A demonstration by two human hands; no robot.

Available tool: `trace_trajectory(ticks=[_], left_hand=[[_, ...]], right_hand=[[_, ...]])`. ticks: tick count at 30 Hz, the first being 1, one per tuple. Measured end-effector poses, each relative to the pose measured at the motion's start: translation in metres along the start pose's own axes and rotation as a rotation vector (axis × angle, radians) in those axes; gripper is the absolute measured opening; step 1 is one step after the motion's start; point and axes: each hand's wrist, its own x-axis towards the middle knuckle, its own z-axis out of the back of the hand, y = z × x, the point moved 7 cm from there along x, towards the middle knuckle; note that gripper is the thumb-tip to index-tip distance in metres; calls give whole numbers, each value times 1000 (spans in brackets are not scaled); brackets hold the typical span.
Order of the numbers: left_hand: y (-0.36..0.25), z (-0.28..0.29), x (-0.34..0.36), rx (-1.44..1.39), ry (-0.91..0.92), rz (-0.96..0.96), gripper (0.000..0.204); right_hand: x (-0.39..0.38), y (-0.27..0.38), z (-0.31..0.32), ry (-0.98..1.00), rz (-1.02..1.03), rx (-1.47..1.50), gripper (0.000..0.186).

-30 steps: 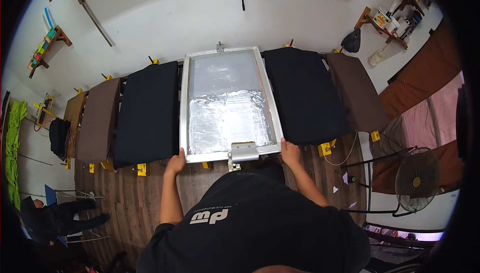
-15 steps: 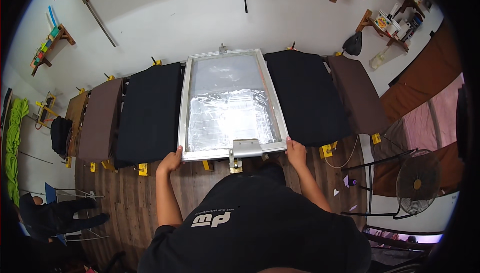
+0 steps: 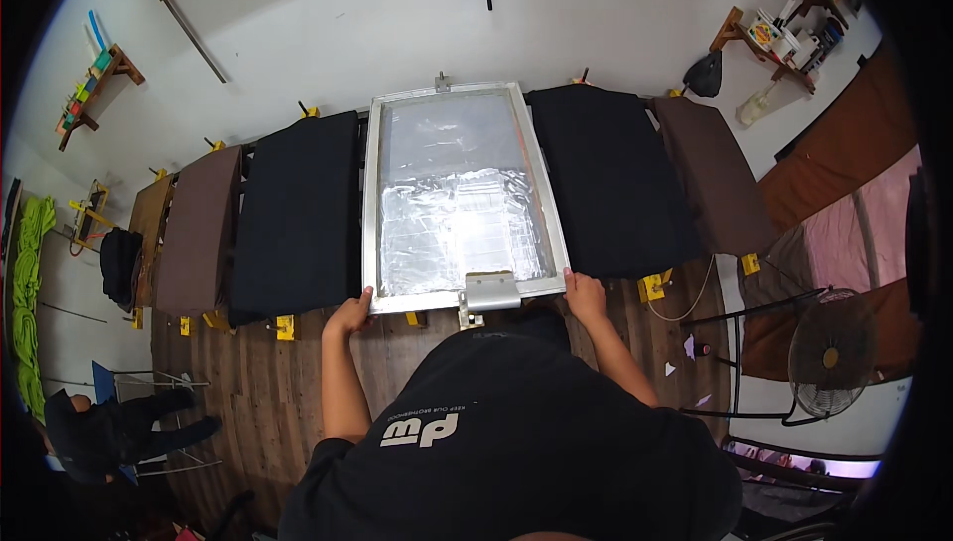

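Observation:
A screen-printing frame (image 3: 371,194) with a pale metal border lies over the middle of a row of cloth-covered boards. Its mesh (image 3: 452,134) is grey at the far half and covered with shiny clear film or tape on the near half. My left hand (image 3: 349,314) is closed on the frame's near left corner. At the near right corner, my right hand (image 3: 586,297) grips the border, thumb on top. Between them, a metal clamp plate (image 3: 492,292) sits on the near edge, right of centre. Whatever lies under the frame is hidden.
Black cloth-covered boards (image 3: 298,208) (image 3: 611,179) flank the frame, with brown ones (image 3: 199,228) (image 3: 710,174) beyond. Yellow brackets (image 3: 286,328) jut from the near side. A fan (image 3: 830,354) stands at right. Another person (image 3: 109,432) is at lower left.
The whole view has shifted slightly, so the boards and frame sit a little higher. Both hands keep their hold on the near corners, now slightly closer together in the picture.

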Motion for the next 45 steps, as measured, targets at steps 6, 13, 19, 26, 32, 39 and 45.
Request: trace_trajectory(ticks=[6,13,19,26,32,39,45], left_hand=[[-3,-10,-4,297,-296,35,74],[-154,-30,-79,444,-343,-417,52],[-244,-112,-95,667,10,-879,83],[-269,-121,-45,717,-65,-675,40],[-283,-96,0,797,66,-581,43],[-317,-79,-4,717,-189,-638,35],[-270,-125,-40,584,-476,-979,34]], right_hand=[[-10,29,24,118,27,-123,40],[-42,163,57,336,838,187,56],[-22,194,-8,641,816,-62,49],[17,212,-35,490,720,-214,31],[65,240,-60,798,748,-365,31],[90,238,-30,502,700,-280,24],[29,204,-48,157,764,-196,19]])
